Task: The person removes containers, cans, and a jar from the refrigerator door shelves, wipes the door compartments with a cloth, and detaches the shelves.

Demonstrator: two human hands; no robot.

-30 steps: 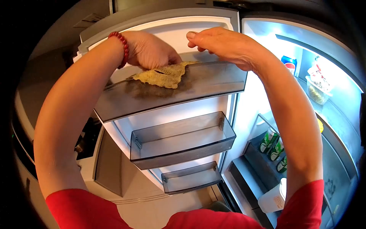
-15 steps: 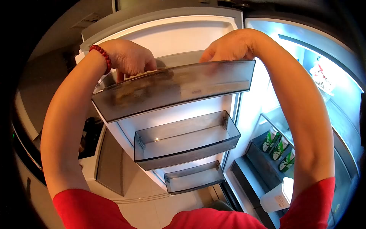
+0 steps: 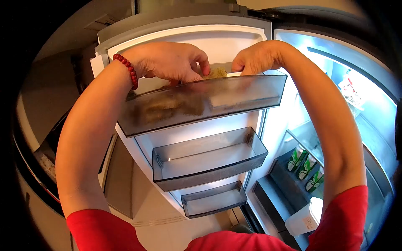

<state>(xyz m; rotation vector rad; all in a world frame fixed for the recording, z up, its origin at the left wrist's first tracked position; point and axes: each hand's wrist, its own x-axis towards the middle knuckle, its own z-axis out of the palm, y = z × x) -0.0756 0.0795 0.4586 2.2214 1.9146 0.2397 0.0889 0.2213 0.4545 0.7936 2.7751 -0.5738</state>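
Both my hands reach into the smoky see-through top door bin (image 3: 201,106) of an open fridge. My left hand (image 3: 173,60), with a red bead bracelet (image 3: 127,69) at its wrist, has curled fingers at a rough yellowish-brown clump (image 3: 217,73), which rises above the rim. Its fingertips are partly hidden behind the bin front. On the right, my right hand (image 3: 259,57) bends down into the bin, thumb and fingers drawn together; their tips are hidden. A pale flat thing shows blurred through the bin below it, and a darker brown mass lies to the left.
Below hang a middle door bin (image 3: 209,173) and a lower door bin (image 3: 215,205). Inside the fridge at right stand green cans (image 3: 307,166), a white container (image 3: 305,217) and a glass shelf (image 3: 299,144). A packet (image 3: 351,90) sits higher up.
My left hand has moved right along the bin, toward my right hand. The yellowish-brown clump now shows higher and farther right. My right hand has shifted slightly right. The view has shifted a little.
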